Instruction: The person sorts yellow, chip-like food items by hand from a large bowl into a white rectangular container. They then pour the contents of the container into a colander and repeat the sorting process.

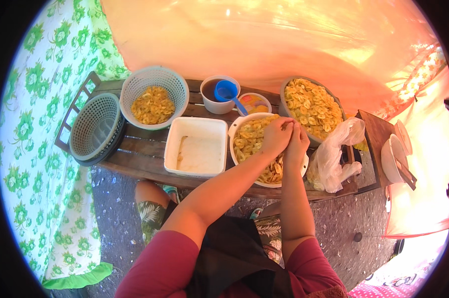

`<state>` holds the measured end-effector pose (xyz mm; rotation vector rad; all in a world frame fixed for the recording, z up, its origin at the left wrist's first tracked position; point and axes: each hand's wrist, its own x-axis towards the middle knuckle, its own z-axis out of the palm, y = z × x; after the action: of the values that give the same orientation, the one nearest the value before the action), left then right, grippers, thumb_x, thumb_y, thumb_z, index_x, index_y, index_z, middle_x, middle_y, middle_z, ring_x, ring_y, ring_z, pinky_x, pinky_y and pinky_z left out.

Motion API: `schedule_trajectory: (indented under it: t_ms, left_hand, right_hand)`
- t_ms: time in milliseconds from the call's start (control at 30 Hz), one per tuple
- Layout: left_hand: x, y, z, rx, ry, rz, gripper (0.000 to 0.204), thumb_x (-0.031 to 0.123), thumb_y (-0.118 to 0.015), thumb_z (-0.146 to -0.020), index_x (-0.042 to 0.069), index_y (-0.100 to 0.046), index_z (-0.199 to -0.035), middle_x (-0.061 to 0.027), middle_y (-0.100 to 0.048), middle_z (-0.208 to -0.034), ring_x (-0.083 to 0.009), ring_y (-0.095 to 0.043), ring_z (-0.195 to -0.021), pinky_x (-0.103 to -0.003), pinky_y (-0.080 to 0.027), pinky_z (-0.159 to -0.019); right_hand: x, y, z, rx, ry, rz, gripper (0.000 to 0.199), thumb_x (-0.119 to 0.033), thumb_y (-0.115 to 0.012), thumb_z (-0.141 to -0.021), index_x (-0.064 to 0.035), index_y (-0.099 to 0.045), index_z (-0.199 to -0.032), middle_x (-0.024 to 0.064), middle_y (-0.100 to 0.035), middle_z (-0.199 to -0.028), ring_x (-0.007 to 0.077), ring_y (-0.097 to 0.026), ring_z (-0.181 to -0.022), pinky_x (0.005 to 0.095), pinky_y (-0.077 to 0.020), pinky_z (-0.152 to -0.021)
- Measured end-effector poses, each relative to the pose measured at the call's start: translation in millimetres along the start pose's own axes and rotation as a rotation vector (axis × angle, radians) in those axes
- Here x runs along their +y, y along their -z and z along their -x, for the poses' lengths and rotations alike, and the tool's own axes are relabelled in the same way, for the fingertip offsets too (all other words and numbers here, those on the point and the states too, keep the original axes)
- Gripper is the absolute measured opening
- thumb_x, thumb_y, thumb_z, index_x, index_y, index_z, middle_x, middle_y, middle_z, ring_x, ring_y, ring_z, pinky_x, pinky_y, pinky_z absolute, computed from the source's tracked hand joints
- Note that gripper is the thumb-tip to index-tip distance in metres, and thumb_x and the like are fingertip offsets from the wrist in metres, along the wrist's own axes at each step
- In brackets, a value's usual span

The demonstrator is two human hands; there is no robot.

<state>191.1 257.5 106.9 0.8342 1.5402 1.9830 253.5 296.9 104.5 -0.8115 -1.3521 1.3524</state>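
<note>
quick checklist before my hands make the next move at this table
1. Hands over bowl: ok, left hand and right hand meet above the white bowl.
2. Chips in bowl: ok, plenty visible.
3. Hands empty: cannot tell, fingers hide any contents.
4. Square tub clean: not ok, brownish residue inside.
5. Blue dipper clear of bowl: cannot tell, its handle ends by the rim.
6. Plastic bag nearby: ok, right of the bowl.

Smooth plastic bowl (233, 131), wooden bench (137, 160)
</note>
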Motion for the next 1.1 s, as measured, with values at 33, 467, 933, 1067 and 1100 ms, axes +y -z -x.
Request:
schedule_trajectory:
  t_ms: [33, 467, 933, 1067, 1100]
  left_hand:
    - [2, 1, 0, 0.004, 0.011, 0.003, 0.025, 0.02, -0.057, -0.089, 0.002, -0.065, -0.105, -0.0117, -0.067, -0.093, -0.022, -0.062, -0.083, -0.034, -0.049, -0.076]
    - [49, 88, -4, 0.123, -0.117, 0.136, 0.021, 0.012, -0.057, -0.09, 0.0, -0.065, -0.105, -0.0061, -0.067, -0.093, -0.0111, -0.06, -0.081, -0.024, -0.048, -0.072]
    - [-29, 227, 35, 0.329, 0.415, 0.038, 0.04, 0.033, -0.046, -0.096, 0.004, -0.057, -0.121, -0.0114, -0.058, -0.12, -0.0202, -0.051, -0.113, -0.032, -0.038, -0.096]
    - [-38, 201, 26, 0.249, 0.227, -0.092, 0.042, 0.036, -0.046, -0.096, 0.003, -0.056, -0.121, -0.0129, -0.058, -0.122, -0.0243, -0.051, -0.117, -0.033, -0.038, -0.097]
    - [-40, 190, 23, 0.221, 0.163, -0.147, 0.043, 0.036, -0.046, -0.096, 0.002, -0.056, -0.121, -0.0134, -0.058, -0.121, -0.0253, -0.051, -0.117, -0.034, -0.038, -0.097]
  right_hand:
    - [-3, -1, 0, -0.011, 0.012, 0.028, 0.028, -0.017, -0.05, -0.097, 0.0044, -0.064, -0.107, 0.0082, -0.065, -0.094, 0.0116, -0.059, -0.079, 0.0244, -0.0485, -0.067]
    - [-34, -90, 31, -0.156, 0.176, 0.077, 0.021, -0.014, -0.054, -0.093, 0.0025, -0.064, -0.101, 0.0084, -0.063, -0.096, 0.0125, -0.057, -0.084, 0.0255, -0.0463, -0.075]
    - [55, -147, 89, -0.44, -0.117, 0.165, 0.027, -0.02, -0.051, -0.094, 0.0003, -0.065, -0.105, 0.0119, -0.066, -0.1, 0.0183, -0.06, -0.093, 0.0287, -0.0448, -0.084]
    - [33, -108, 34, -0.412, 0.001, 0.065, 0.027, -0.021, -0.05, -0.095, 0.0001, -0.065, -0.103, 0.0074, -0.066, -0.1, 0.0155, -0.059, -0.096, 0.0286, -0.0435, -0.088]
    - [25, -93, 11, -0.338, 0.054, 0.202, 0.028, -0.023, -0.052, -0.094, 0.0004, -0.065, -0.104, 0.0107, -0.065, -0.1, 0.0192, -0.059, -0.094, 0.0308, -0.044, -0.085]
